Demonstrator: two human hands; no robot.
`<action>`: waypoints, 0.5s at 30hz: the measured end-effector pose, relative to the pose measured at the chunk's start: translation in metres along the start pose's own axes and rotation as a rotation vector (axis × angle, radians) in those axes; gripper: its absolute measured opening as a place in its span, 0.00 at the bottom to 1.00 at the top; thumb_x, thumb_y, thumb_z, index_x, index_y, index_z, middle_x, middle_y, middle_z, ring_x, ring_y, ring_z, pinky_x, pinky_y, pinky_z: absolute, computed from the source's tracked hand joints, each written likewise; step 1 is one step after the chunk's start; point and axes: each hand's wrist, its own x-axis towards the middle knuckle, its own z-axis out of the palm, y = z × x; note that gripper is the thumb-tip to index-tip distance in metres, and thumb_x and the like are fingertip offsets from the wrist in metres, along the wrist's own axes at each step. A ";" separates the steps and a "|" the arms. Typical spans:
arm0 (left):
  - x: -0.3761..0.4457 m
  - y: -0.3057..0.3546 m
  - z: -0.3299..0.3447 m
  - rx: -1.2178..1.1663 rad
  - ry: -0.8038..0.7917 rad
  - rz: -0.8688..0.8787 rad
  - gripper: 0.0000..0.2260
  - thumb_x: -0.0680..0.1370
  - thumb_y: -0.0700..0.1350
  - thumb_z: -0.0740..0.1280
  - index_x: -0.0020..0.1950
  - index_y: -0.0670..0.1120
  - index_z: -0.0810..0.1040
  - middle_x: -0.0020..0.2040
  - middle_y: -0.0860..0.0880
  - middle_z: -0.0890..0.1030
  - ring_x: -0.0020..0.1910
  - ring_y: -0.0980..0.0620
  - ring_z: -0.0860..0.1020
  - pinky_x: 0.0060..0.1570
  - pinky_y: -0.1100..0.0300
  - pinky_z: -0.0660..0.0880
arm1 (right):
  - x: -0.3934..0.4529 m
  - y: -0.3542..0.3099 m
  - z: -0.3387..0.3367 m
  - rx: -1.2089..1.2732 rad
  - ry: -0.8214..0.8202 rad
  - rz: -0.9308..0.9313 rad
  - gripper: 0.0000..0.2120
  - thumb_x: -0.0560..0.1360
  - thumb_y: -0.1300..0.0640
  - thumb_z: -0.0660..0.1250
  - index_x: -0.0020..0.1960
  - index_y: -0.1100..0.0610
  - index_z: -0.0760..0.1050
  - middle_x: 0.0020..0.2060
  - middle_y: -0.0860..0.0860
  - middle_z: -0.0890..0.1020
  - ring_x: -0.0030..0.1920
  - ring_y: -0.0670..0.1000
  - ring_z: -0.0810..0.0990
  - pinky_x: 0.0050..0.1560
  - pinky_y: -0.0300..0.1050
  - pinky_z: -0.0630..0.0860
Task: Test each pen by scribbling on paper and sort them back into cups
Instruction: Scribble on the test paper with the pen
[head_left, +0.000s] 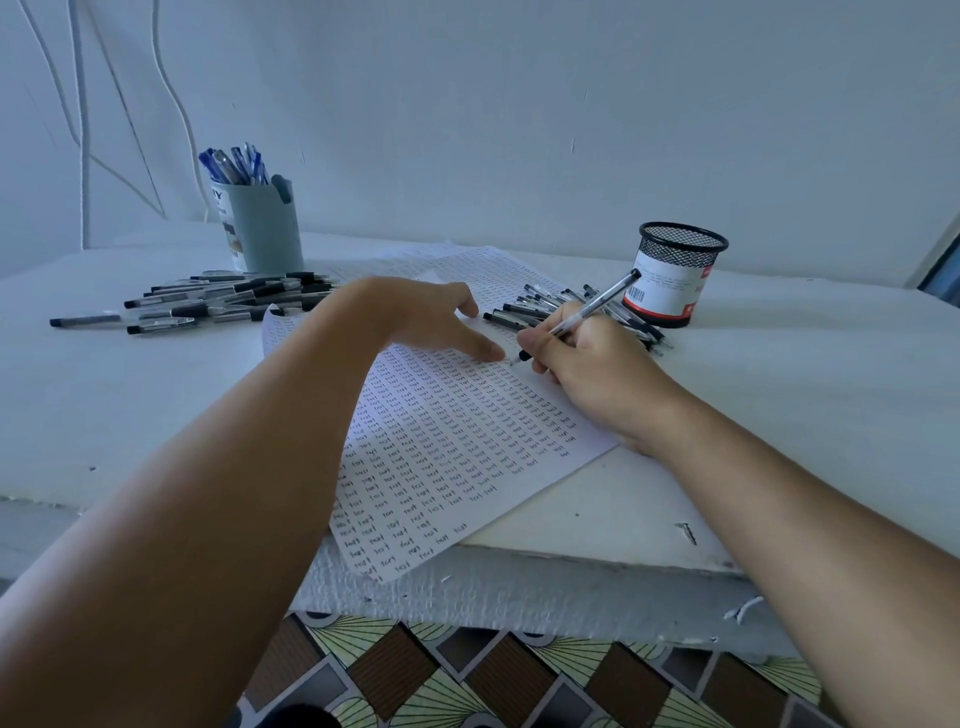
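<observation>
While rows of "test" fill the paper (457, 441):
Left of paper: loose pens (228, 301) before a grey cup (265, 228).
Left hand (431, 317): fingers spread flat, pressing the paper.
Right hand (582, 353): pinching a clear pen (592, 306), tip on paper.
Right of paper: pen pile (535, 312), mesh cup (675, 275).

Up top, a plain white wall (519, 104) fills the frame, and in the upper left several thin cables (80, 130) hang down it, one pale, the others darker, curving as they drop. Across the middle runs the white tabletop (779, 415), its near edge rough and chipped, with a small dark mark at lower right. Along the bottom, a patterned floor (519, 680) shows brown and grey diamonds among green fans. At the far right edge, a sliver of dark frame (943, 270).
</observation>
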 end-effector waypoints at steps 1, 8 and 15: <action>0.000 0.000 0.000 0.000 -0.001 0.000 0.40 0.69 0.72 0.71 0.76 0.56 0.65 0.75 0.46 0.70 0.70 0.42 0.71 0.69 0.43 0.68 | 0.000 0.000 0.000 -0.009 -0.004 -0.002 0.09 0.82 0.46 0.68 0.45 0.49 0.78 0.34 0.41 0.82 0.33 0.38 0.76 0.38 0.38 0.70; -0.002 0.002 0.000 0.003 0.000 -0.004 0.40 0.69 0.71 0.71 0.76 0.56 0.65 0.75 0.46 0.70 0.70 0.42 0.71 0.70 0.42 0.67 | 0.001 0.001 0.001 0.025 0.014 0.018 0.09 0.82 0.47 0.68 0.45 0.49 0.78 0.34 0.41 0.83 0.37 0.43 0.79 0.44 0.45 0.74; -0.003 0.002 0.000 -0.002 0.000 0.003 0.40 0.70 0.71 0.71 0.77 0.56 0.65 0.75 0.46 0.69 0.71 0.42 0.70 0.70 0.42 0.67 | 0.000 -0.001 0.000 0.018 0.022 0.022 0.08 0.82 0.47 0.68 0.46 0.49 0.78 0.36 0.43 0.83 0.35 0.39 0.77 0.41 0.43 0.71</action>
